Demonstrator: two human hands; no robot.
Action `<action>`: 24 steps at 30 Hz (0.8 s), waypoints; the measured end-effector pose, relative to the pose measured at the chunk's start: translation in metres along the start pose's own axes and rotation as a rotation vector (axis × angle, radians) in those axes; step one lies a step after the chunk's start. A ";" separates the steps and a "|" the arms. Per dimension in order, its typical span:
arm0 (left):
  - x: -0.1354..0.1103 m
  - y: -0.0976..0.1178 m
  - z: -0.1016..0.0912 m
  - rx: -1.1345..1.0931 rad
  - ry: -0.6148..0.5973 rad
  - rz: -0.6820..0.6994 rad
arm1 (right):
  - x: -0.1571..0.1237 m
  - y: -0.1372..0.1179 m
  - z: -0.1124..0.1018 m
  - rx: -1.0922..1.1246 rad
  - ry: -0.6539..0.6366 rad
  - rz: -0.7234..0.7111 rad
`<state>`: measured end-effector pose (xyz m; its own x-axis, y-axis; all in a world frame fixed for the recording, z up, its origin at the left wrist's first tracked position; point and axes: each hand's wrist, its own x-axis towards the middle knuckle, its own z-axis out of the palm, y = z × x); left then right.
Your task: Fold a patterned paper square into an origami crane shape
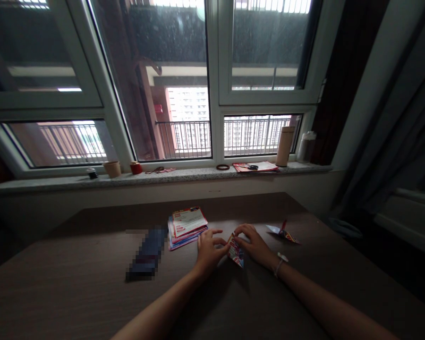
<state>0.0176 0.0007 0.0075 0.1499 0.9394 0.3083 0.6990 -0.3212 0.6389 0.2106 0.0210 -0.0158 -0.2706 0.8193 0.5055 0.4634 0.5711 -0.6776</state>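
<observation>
A small piece of folded paper [236, 255], printed in red, white and blue, is held just above the brown table [92, 302]. My left hand [211, 250] pinches its left edge between thumb and fingers. From the other side, my right hand [252, 242] closes thumb and fingertips on its upper part. The paper narrows to a point toward me. Left of my left hand lies a stack of printed paper sheets [189, 223]. On the right rests a folded paper figure [284, 233] with pointed ends, apart from my right hand.
A dark, pixelated flat object [147, 255] lies left of the stack. Along the stone windowsill [198, 176] stand a paper cup [112, 169], a red spool-like item [136, 168], a tan bottle [285, 146] and a clear bottle [306, 147]. Scissors [251, 167] lie on papers there.
</observation>
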 end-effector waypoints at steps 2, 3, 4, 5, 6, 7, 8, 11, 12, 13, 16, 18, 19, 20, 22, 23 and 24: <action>0.000 0.000 0.000 -0.001 0.002 0.002 | 0.000 0.000 0.001 0.002 -0.004 -0.002; 0.000 -0.001 0.000 -0.001 0.003 0.004 | 0.000 0.000 0.001 0.001 -0.009 -0.002; 0.000 -0.001 0.001 0.000 0.004 0.008 | 0.000 -0.001 0.001 0.000 -0.015 -0.002; 0.000 -0.001 0.001 0.002 0.005 0.011 | 0.000 -0.002 0.001 0.000 -0.021 -0.003; 0.000 -0.002 0.001 0.004 0.006 0.013 | 0.000 -0.002 0.001 0.001 -0.024 -0.004; 0.001 -0.003 0.001 0.007 0.007 0.015 | 0.000 -0.003 0.001 0.003 -0.026 -0.005; 0.001 -0.003 0.002 0.010 0.009 0.016 | 0.000 -0.004 0.001 0.006 -0.029 -0.007; 0.001 -0.005 0.003 0.015 0.011 0.024 | -0.001 -0.004 0.000 0.011 -0.034 -0.010; 0.001 -0.005 0.003 0.016 0.011 0.027 | -0.001 -0.003 0.000 0.012 -0.035 -0.009; 0.001 -0.005 0.003 0.017 0.010 0.029 | -0.001 -0.003 0.000 0.012 -0.030 -0.008; 0.001 -0.004 0.003 0.017 0.002 0.024 | 0.000 0.000 0.000 0.011 -0.026 -0.004; 0.001 -0.003 0.002 0.016 -0.007 0.019 | 0.000 0.001 0.000 0.017 -0.011 0.011; 0.000 -0.002 0.001 0.017 -0.011 0.018 | 0.000 0.002 0.000 0.020 -0.003 0.016; 0.000 -0.001 0.001 0.019 -0.016 0.019 | 0.000 0.002 0.000 0.023 0.002 0.019; 0.000 0.000 0.000 0.023 -0.025 0.020 | 0.000 0.002 0.001 0.024 0.006 0.016; 0.000 0.000 0.000 0.024 -0.027 0.020 | 0.000 0.002 0.001 0.023 0.007 0.012; 0.000 0.000 0.000 0.023 -0.029 0.021 | 0.000 0.001 0.001 0.023 0.008 0.008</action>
<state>0.0173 0.0007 0.0076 0.1842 0.9357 0.3008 0.7113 -0.3381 0.6162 0.2105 0.0221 -0.0170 -0.2597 0.8234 0.5045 0.4459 0.5657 -0.6937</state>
